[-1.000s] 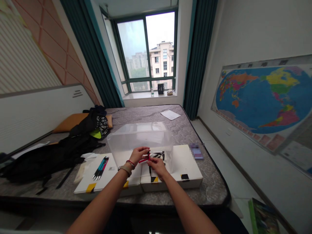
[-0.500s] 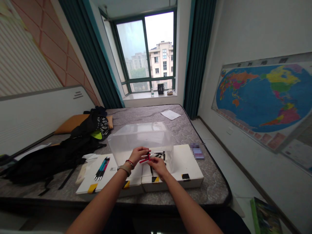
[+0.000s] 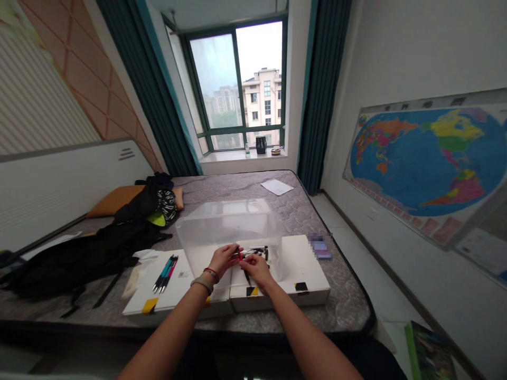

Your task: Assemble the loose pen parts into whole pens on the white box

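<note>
My left hand (image 3: 224,259), with bracelets at the wrist, is closed in a pinch on a small red and black pen part (image 3: 240,254). Meeting it from the right, my right hand (image 3: 256,270) pinches the lower end of the same piece. The fingers cover much of it. Behind and beneath the hands, loose black and silver pen parts (image 3: 261,251) lie in the opening of a clear plastic bin (image 3: 225,227) resting on its side. A black pen piece (image 3: 247,276) points toward me below my right fingers.
Several teal, red and black pens (image 3: 165,273) lie together on the left white box (image 3: 138,293). Another white box (image 3: 317,274) stands at right. A black backpack (image 3: 87,258) lies on the mattress (image 3: 340,295); farther back is a paper sheet (image 3: 277,186). A blurred phone-like object (image 3: 321,247) sits right.
My left hand has turned and its fingers have come down over the red piece, which stuck out leftward before and is now mostly hidden. My right hand has hardly moved.
</note>
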Tool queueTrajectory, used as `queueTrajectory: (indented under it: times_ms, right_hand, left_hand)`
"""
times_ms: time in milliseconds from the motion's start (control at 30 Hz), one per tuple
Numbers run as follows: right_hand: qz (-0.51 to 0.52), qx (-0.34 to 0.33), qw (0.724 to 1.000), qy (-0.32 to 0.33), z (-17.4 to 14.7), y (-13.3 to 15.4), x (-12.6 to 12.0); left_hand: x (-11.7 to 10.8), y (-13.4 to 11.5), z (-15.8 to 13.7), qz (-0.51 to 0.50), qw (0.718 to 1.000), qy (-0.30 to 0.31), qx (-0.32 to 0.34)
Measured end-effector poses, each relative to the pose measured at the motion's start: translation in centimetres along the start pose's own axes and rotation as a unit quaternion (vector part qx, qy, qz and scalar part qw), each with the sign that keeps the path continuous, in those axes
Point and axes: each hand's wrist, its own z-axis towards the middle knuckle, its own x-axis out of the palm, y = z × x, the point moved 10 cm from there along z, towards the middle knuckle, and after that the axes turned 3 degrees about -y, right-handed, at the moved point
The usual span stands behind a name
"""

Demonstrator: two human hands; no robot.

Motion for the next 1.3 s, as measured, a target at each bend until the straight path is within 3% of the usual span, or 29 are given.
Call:
queueTrajectory:
  times_ms: [367,567,700,900,1067,1300]
  right_hand:
    - [0.016,0.008,0.999,0.03,0.1,-0.1,0.6]
    - [0.031,0.052,0.998,0.029,0.1,-0.6,0.7]
    - [-0.037,0.026,0.999,0.028,0.1,-0.2,0.9]
    - [-0.131,-0.035,0.991,0.015,-0.1,0.7,1.0]
    - [-0.11,-0.002,0.993,0.036,0.0,-0.2,1.5]
    - [-0.014,0.022,0.997,-0.073,0.3,-0.2,-0.9]
  left_hand:
    - [-1.8,3.4,0.0,-0.129,0.991,-0.042,-0.007]
    - [-4.0,3.7,0.3,-0.195,0.967,-0.164,0.019]
    - [-5.3,3.6,0.4,-0.258,0.939,-0.225,0.037]
    - [-6.0,3.4,0.7,-0.277,0.923,-0.265,0.042]
    - [-5.6,3.3,0.5,-0.279,0.927,-0.245,0.055]
    - [-4.7,1.9,0.2,-0.114,0.984,-0.123,0.066]
